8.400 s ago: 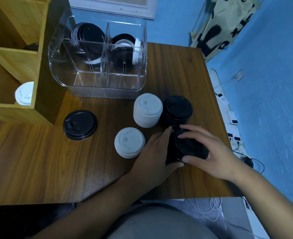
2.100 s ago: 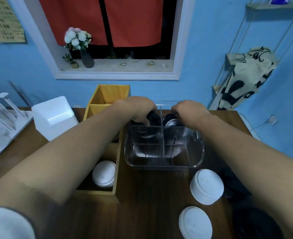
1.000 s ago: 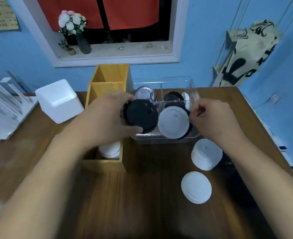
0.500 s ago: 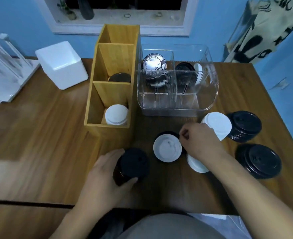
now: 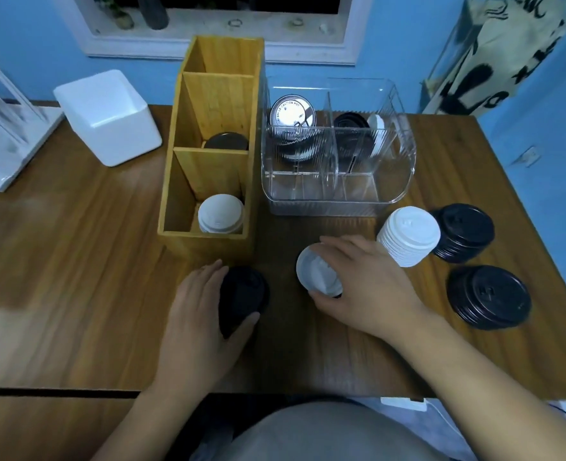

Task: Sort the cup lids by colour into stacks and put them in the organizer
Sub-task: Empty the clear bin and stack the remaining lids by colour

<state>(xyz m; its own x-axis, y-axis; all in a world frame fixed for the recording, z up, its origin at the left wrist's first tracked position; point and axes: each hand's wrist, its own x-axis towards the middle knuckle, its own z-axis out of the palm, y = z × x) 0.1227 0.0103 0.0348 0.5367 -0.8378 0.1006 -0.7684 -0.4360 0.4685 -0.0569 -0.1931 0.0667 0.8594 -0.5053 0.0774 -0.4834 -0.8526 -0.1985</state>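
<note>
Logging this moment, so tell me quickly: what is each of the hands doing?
Left hand: closed around a black lid stack on the table.
Right hand: gripping a white lid.

Left hand (image 5: 195, 314) grips black lids (image 5: 243, 296) — right hand (image 5: 364, 287), white lids (image 5: 318, 274)

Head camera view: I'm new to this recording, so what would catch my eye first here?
Two hands at the table's near middle: the left hand grips a black lid stack, the right hand holds white lids. To the right stand a tall white stack and two black stacks. Behind are a wooden organizer and a clear bin, both partly filled.
</note>
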